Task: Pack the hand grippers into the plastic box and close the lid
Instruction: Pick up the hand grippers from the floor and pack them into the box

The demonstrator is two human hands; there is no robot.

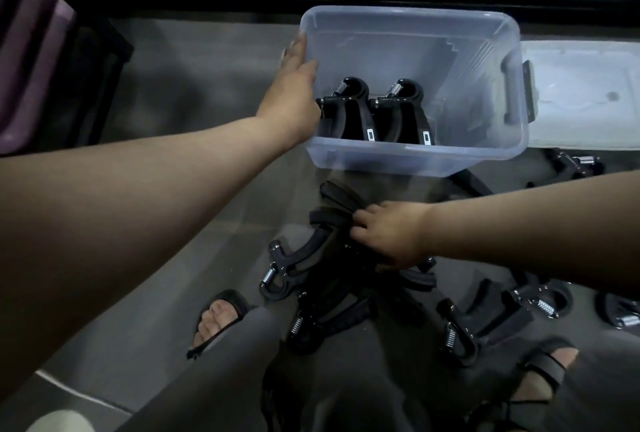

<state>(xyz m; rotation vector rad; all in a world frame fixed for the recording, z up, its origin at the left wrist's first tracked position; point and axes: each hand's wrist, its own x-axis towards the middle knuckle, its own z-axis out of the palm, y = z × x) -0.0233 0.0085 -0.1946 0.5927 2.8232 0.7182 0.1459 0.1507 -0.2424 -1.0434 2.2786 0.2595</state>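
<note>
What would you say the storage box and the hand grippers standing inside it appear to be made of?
The box looks like clear, slightly frosted plastic: the floor and the grippers show through its walls. The two grippers in the box seem matte black plastic or rubber-coated handles, with shiny coiled springs, probably steel, at their tops.

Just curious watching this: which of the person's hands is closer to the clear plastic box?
The left. The left hand rests against the left wall of the plastic box, touching it. The right hand is nearer the camera, on a hand gripper on the floor, apart from the box.
</note>
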